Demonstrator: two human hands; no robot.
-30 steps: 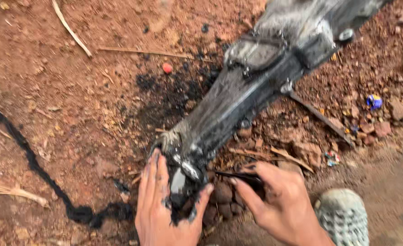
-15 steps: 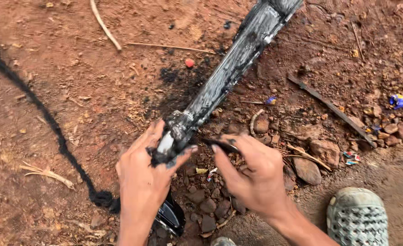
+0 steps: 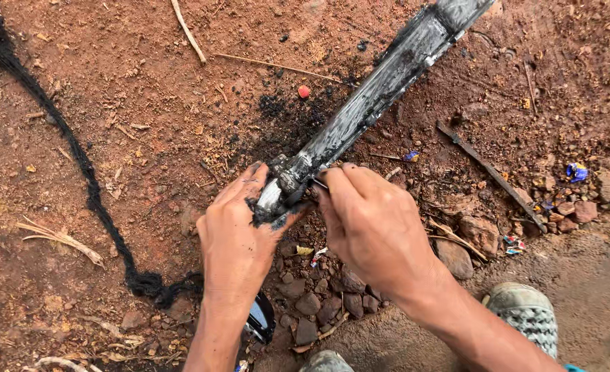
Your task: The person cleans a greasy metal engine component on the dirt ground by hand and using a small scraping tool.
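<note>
Two hands at work on one long, grey, grease-coated metal bar, which lies aslant on the ground from upper right down to centre. Left hand, smeared black, clasps the bar's lower end. Right hand is closed on a thin dark tool, its tip pressed against the same end. One black rope snakes down the left side. One small red cap lies near a black stain. One dark flat strip, to the right. Two perforated grey shoes, at bottom. Surface: red earth, outdoors, with twigs, stones and litter scraps.
</note>
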